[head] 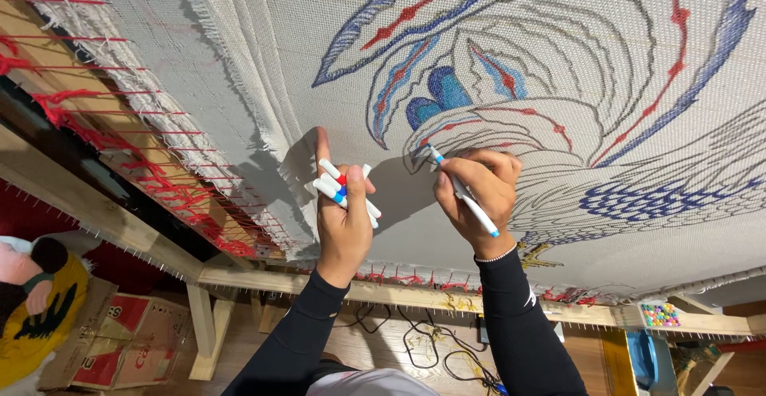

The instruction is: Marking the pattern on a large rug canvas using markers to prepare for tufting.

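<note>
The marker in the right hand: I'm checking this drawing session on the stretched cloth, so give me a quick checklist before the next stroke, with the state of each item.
1. Marker gripped firmly in the right hand: ok.
2. Marker tip touching the cloth: ok, tip sits at the drawn outline.
3. Tip colour matches the line being drawn: cannot tell.
4. Spare markers secure in the left hand: ok, several clasped together.
5. Left hand steadying the cloth: ok, fingers rest against it.
6. Cloth taut on the wooden frame: ok, red lacing pulls the edge.
</note>
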